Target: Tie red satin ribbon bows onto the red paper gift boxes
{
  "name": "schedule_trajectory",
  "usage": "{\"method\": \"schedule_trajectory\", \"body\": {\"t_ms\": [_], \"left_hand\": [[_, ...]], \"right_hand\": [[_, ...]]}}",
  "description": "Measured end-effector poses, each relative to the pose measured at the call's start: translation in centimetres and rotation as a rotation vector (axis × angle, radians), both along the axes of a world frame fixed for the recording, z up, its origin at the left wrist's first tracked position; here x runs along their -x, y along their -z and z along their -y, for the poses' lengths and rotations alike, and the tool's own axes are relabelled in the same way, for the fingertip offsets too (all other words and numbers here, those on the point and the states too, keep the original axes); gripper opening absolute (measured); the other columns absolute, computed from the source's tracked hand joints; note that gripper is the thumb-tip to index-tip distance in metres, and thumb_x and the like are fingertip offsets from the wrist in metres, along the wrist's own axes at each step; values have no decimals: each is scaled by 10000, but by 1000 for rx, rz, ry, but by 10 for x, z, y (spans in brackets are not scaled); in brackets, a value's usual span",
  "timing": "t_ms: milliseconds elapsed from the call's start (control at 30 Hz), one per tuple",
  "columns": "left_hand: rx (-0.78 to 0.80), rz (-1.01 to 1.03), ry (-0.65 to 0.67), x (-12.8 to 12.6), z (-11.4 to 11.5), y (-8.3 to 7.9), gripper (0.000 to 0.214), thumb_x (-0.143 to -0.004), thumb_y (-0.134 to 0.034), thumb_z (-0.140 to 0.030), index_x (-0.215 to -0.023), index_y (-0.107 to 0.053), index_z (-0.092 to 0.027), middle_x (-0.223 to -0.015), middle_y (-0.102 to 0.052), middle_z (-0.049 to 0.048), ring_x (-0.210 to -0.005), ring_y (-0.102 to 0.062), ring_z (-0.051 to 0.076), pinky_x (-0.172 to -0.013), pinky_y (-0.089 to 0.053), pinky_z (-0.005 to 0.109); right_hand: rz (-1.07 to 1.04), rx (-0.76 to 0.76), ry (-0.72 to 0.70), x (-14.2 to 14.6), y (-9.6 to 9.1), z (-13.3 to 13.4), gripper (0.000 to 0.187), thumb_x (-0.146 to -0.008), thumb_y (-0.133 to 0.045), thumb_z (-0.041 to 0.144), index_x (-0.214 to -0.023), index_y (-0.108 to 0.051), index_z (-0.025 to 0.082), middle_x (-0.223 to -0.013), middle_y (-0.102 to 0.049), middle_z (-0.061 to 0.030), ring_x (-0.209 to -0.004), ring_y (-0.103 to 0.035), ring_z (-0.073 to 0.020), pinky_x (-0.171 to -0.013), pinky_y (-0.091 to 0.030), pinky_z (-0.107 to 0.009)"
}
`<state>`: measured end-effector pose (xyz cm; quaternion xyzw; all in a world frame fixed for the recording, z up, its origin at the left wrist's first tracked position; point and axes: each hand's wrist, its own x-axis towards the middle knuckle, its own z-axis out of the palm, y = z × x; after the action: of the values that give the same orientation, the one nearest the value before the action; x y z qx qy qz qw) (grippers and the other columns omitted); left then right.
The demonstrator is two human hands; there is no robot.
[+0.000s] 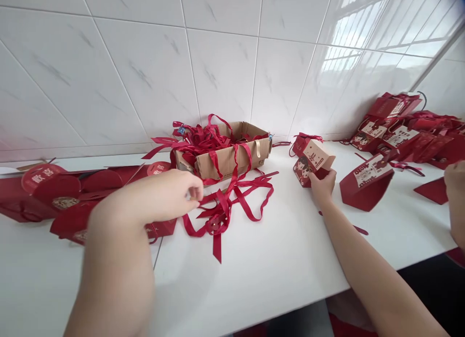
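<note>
My left hand (189, 189) is a little blurred, its fingers curled together just left of a loose heap of red ribbons (225, 206) on the table. Whatever its fingertips pinch, if anything, is too small to make out. A red tag with a small stud lies among those ribbons. On the right, my right hand (324, 185) grips the lower edge of a small red and cream gift box (315, 155) with printed cartoon figures. This box touches the table near the wall and has a ribbon at its top.
Behind the loose ribbons stands an open cardboard box (232, 160) full of more ribbons. Red gift boxes (65, 191) line the left side. At right are an open red box (366, 182), a pile of finished-looking boxes (395, 128) and another person's hand (456, 196). A tiled wall bounds the table.
</note>
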<state>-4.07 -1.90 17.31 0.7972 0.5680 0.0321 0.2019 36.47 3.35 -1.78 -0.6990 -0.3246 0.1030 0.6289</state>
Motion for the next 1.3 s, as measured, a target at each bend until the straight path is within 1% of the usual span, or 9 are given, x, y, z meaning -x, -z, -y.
{"method": "schedule_trajectory", "body": {"t_ms": [100,433,633,733,833,933,1067,1200,1300], "left_hand": [[94,-123,84,-25,-12,8,208,-622,-552,-235,-769,-690,-285,-901,-691,31,-626,-605,215,-497,-406,284],[428,-409,90,-69,-54,66,318,-308,-831,-268,-506,-595,-184,-542,-623,65,-496,-574,264,-523,-470,404],[397,-403,147,-65,-58,71,180,-395,-762,-220,-506,-625,-182,-576,-638,90,-503,-566,263,-507,-448,391],[304,-320,202,-54,-60,60,138,-478,-694,-223,-605,-648,-197,-662,-657,64,-539,-552,216,-514,-422,327],[203,-156,256,-37,-58,42,160,-576,-662,-274,-725,-655,-216,-730,-673,28,-608,-580,193,-536,-419,280],[78,193,259,-25,-51,25,185,-671,-664,-344,-796,-651,-209,-800,-693,18,-724,-631,190,-621,-473,272],[-73,742,78,-25,-40,15,314,-671,-743,-363,-900,-637,-177,-905,-699,40,-861,-651,183,-782,-515,300],[15,1040,30,-35,-34,13,312,-695,-758,-344,-913,-632,-160,-850,-689,48,-759,-661,172,-688,-533,301],[41,1140,38,-42,-29,13,283,-692,-771,-312,-887,-637,-157,-834,-676,34,-742,-655,158,-630,-524,262]], "right_hand": [[0,-10,-122,14,-2,-1,529,-645,-649,334,-1091,-393,211,-1121,-566,-112,-987,-572,-243,-839,-500,-405],[100,-1,-665,51,-4,0,546,-633,-674,299,-1125,-451,217,-1151,-586,-89,-996,-574,-250,-808,-516,-411],[119,13,-887,57,-8,6,625,-720,-636,332,-1279,-373,240,-1285,-526,-99,-1134,-539,-259,-914,-486,-463],[330,-48,-764,59,-19,10,765,-715,-660,404,-1358,-288,223,-1391,-408,-149,-1257,-437,-293,-1008,-396,-520],[505,-273,-433,66,-47,16,803,-741,-633,444,-1404,-235,229,-1447,-318,-153,-1332,-348,-299,-1044,-342,-535],[501,-512,-248,87,-90,29,477,-824,-546,382,-1269,-442,245,-1285,-493,-108,-1191,-497,-249,-930,-456,-440],[535,-443,-510,127,-151,53,104,-810,-595,293,-764,-639,211,-755,-654,-34,-737,-630,-181,-700,-518,-346],[374,-217,-906,157,-182,66,182,-811,-626,355,-821,-671,179,-759,-696,-36,-659,-648,-158,-580,-522,-292],[311,-153,-959,168,-182,64,264,-771,-671,419,-873,-671,175,-770,-710,-46,-693,-669,-172,-566,-530,-276]]}}
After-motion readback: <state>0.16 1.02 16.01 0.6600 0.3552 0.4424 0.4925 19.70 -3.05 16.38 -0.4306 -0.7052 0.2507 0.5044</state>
